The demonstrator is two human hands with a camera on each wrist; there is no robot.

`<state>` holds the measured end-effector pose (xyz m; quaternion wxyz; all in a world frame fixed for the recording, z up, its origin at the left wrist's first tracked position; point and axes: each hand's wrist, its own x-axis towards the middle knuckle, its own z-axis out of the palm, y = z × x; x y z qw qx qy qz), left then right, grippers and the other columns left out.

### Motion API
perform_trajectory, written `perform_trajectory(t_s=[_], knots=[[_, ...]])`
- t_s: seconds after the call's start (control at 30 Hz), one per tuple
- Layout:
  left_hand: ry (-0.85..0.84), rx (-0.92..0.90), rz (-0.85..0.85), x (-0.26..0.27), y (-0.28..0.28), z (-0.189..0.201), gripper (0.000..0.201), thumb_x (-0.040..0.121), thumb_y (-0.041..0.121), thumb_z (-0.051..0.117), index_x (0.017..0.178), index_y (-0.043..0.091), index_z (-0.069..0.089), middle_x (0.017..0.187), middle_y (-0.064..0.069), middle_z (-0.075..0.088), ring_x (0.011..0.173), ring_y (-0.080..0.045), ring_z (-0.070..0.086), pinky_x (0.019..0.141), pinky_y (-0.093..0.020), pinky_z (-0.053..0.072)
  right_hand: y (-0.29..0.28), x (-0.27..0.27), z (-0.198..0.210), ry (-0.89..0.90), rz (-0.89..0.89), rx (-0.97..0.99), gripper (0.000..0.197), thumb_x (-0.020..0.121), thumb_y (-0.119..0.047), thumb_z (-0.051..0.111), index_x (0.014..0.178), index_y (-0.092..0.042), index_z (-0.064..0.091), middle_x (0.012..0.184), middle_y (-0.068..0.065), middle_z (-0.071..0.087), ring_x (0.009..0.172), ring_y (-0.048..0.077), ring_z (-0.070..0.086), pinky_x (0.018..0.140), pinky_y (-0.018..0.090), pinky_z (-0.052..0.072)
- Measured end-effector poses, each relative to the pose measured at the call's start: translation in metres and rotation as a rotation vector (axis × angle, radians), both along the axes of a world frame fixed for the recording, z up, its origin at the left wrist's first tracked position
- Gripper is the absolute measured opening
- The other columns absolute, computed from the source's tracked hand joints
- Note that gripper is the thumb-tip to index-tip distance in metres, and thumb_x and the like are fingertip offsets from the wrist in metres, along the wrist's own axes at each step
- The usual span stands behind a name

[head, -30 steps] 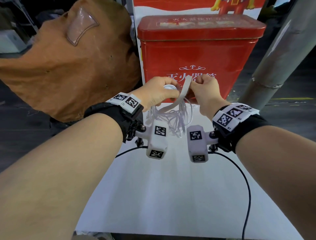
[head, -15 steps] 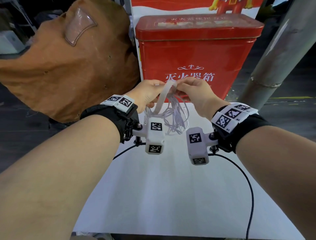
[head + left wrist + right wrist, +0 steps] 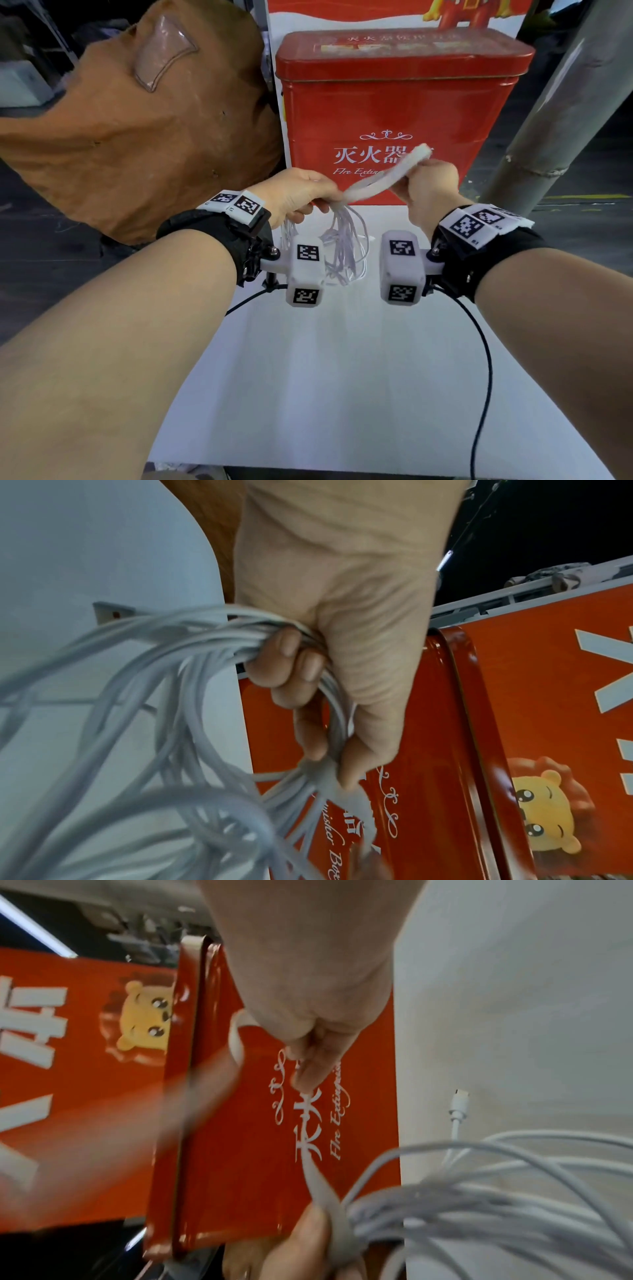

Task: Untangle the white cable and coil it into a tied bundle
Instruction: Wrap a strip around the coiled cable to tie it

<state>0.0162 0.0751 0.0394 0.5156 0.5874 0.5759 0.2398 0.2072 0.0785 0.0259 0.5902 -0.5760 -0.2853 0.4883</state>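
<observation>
Cable [image 3: 342, 240] is already coiled; the loops hang from the left hand [image 3: 298, 195] above the white counter [image 3: 342, 377], just in front of the red box [image 3: 394, 113]. In the left wrist view the fingers [image 3: 284, 656] are curled round the gathered top of the coil, thumb pressing where a flat white strap [image 3: 387, 174] wraps the strands. The right hand [image 3: 428, 192] pinches the strap's free end between thumb and fingertips and holds it up and to the right, away from the coil; the strap looks taut between the two hands. One plug end [image 3: 459, 1104] hangs loose beside the loops in the right wrist view. Judged step: tying off, untangling and coiling look done. Whether the strap is already locked cannot be told; the wrap point is blurred. Next move probably calls for keeping the left grip tight so the loops don't spread, then cinching the strap snug round the bundle and fastening its tail down. Risk: loose outer loops or the plug end slipping out of the wrap.
</observation>
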Motion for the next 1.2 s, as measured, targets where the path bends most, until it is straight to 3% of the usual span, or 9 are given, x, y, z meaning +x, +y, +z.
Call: perform_trajectory(t_s=[0.1, 0.17, 0.3, 0.43, 0.53, 0.63, 1.0, 1.13, 1.2], knots=[[-0.063, -0.027, -0.054, -0.001, -0.002, 0.002, 0.004, 0.085, 0.018, 0.067, 0.082, 0.018, 0.065, 0.055, 0.005, 0.058, 0.037, -0.003, 0.025, 0.035, -0.013, 0.018, 0.000, 0.020, -0.018, 0.043, 0.011, -0.058, 0.016, 0.092, 0.004, 0.049, 0.106, -0.004, 0.047, 0.053, -0.005, 0.066, 0.047, 0.003, 0.064, 0.055, 0.017, 0.051], [-0.099, -0.025, -0.068, 0.000, -0.002, 0.003, 0.005, 0.087, 0.018, 0.066, 0.082, 0.018, 0.065, 0.058, 0.003, 0.058, 0.036, -0.002, 0.025, 0.034, -0.013, 0.018, 0.000, 0.024, -0.023, 0.000, 0.030, -0.108, 0.024, 0.092, 0.002, 0.052, 0.116, -0.001, 0.051, 0.071, 0.003, 0.068, 0.049, 0.006, 0.066, 0.056, 0.020, 0.053], [-0.080, 0.001, 0.033, 0.003, 0.002, 0.002, 0.005, 0.084, 0.018, 0.070, 0.081, 0.017, 0.065, 0.063, -0.001, 0.059, 0.036, -0.003, 0.026, 0.034, -0.014, 0.019, -0.006, 0.011, -0.011, -0.152, 0.118, -0.286, 0.020, 0.088, -0.017, 0.066, 0.094, 0.001, 0.058, 0.068, 0.010, 0.063, 0.049, 0.019, 0.064, 0.059, 0.033, 0.060], [-0.085, 0.027, 0.170, 0.006, 0.003, -0.003, 0.010, 0.082, 0.017, 0.070, 0.075, 0.017, 0.063, 0.065, -0.003, 0.058, 0.038, -0.006, 0.024, 0.036, -0.015, 0.018, -0.010, -0.015, 0.001, -0.534, 0.233, 0.094, 0.015, 0.087, -0.024, 0.068, 0.090, -0.010, 0.067, 0.078, 0.003, 0.068, 0.070, 0.016, 0.066, 0.075, 0.030, 0.059], [-0.110, 0.064, 0.226, 0.008, 0.005, -0.003, 0.012, 0.084, 0.014, 0.065, 0.074, 0.020, 0.062, 0.059, 0.003, 0.056, 0.040, -0.007, 0.029, 0.037, -0.015, 0.021, -0.015, -0.034, 0.004, -0.756, 0.466, 0.278, 0.025, 0.086, -0.016, 0.067, 0.110, -0.009, 0.070, 0.101, 0.002, 0.071, 0.093, 0.011, 0.065, 0.090, 0.023, 0.051], [-0.130, 0.093, 0.222, 0.007, 0.005, -0.005, 0.013, 0.085, 0.013, 0.064, 0.075, 0.021, 0.064, 0.054, 0.005, 0.054, 0.039, -0.005, 0.033, 0.036, -0.014, 0.023, -0.015, -0.045, -0.001, -0.893, 0.560, 0.356, 0.022, 0.084, -0.004, 0.059, 0.102, -0.007, 0.072, 0.093, 0.011, 0.073, 0.093, 0.027, 0.067, 0.090, 0.042, 0.051], [-0.168, 0.175, 0.117, 0.012, 0.007, -0.008, 0.020, 0.091, 0.020, 0.065, 0.079, 0.014, 0.051, 0.059, -0.003, 0.051, 0.035, -0.005, 0.034, 0.036, -0.015, 0.024, -0.014, -0.039, -0.001, -0.748, 0.575, 0.290, 0.020, 0.092, -0.002, 0.053, 0.106, -0.005, 0.067, 0.090, 0.013, 0.069, 0.075, 0.015, 0.055, 0.080, 0.035, 0.049], [-0.083, 0.235, 0.030, 0.015, 0.006, -0.009, 0.021, 0.094, 0.030, 0.060, 0.082, 0.016, 0.049, 0.059, -0.006, 0.052, 0.043, -0.012, 0.042, 0.041, -0.021, 0.030, -0.012, -0.035, -0.002, -0.690, 0.597, 0.205, 0.028, 0.095, -0.007, 0.051, 0.123, -0.011, 0.053, 0.088, 0.001, 0.065, 0.077, 0.008, 0.060, 0.067, 0.015, 0.047], [-0.032, 0.246, -0.014, 0.014, 0.006, -0.010, 0.021, 0.095, 0.034, 0.058, 0.083, 0.019, 0.051, 0.063, -0.005, 0.056, 0.048, -0.012, 0.047, 0.046, -0.022, 0.035, -0.013, -0.032, -0.003, -0.628, 0.652, 0.162, 0.036, 0.093, -0.007, 0.052, 0.127, -0.014, 0.045, 0.092, 0.001, 0.065, 0.081, 0.008, 0.061, 0.068, 0.016, 0.047]])
